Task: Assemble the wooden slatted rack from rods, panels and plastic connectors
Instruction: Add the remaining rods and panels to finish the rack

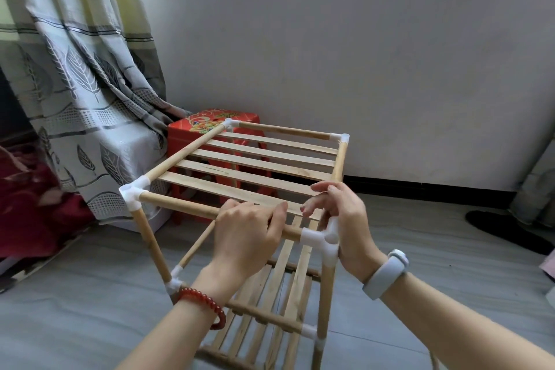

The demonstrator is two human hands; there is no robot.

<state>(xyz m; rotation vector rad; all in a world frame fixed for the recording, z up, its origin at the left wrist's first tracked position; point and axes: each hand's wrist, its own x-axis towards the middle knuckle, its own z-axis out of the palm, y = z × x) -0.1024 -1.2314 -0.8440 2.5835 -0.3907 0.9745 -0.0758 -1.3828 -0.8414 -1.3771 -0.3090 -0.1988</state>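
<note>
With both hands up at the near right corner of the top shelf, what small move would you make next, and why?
Probably press the near top rod firmly into the white corner connector. The left hand already grips that rod beside the connector, and the right hand rests at that corner over the top slatted panel, so seating this joint seems the natural step.

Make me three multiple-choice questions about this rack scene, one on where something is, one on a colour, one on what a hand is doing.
1. Where is the red stool?
A. behind the rack, by the curtain
B. on top of the rack
C. in front of the rack, by the arms

2. What colour are the corner connectors?
A. black
B. white
C. blue

3. What is the left hand doing?
A. hanging free
B. lying flat on the floor
C. gripping the top front rod

Answers: 1 A, it stands past the far corner next to the curtain. 2 B, every joint is white plastic. 3 C, its fingers curl over the rod.
</note>
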